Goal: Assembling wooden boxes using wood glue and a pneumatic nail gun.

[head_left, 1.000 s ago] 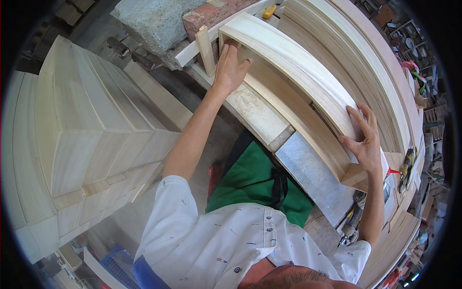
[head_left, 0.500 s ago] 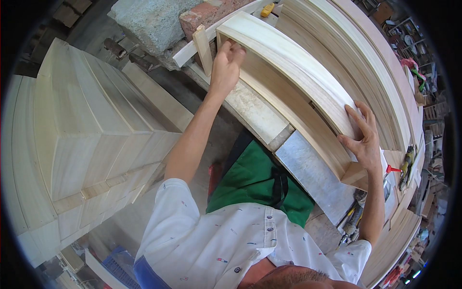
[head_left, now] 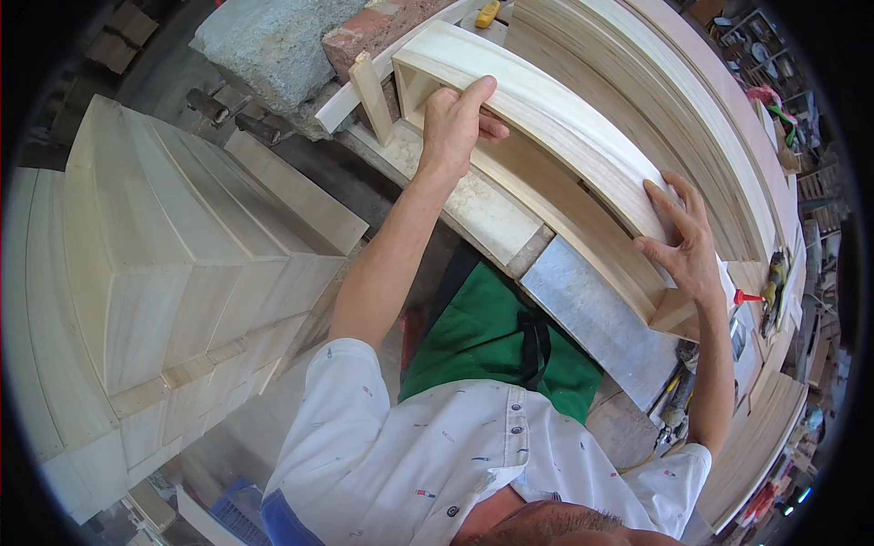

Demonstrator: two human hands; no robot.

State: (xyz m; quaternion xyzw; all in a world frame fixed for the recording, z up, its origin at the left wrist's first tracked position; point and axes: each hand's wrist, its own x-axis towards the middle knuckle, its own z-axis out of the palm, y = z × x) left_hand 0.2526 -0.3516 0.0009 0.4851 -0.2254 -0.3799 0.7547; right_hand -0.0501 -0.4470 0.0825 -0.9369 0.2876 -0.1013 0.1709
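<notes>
A long, shallow wooden drawer box with a curved, pale front board lies on the bench before me, its open interior facing me. My left hand grips the curved board toward its left end, thumb over the top face and fingers tucked inside the box. At the right end, my right hand holds the same board, its thumb on the near edge and its fingers spread over the upper face. The inner corner behind my left hand is partly hidden.
A concrete block and a brick sit beyond the left end, by an upright wood strip. Curved panels are stacked behind. A metal plate covers the near bench. Wooden boxes are piled at left.
My left hand has slid right along the curved board from its left corner, and its thumb now lies on top. The right hand stays on the board, shifted slightly.
</notes>
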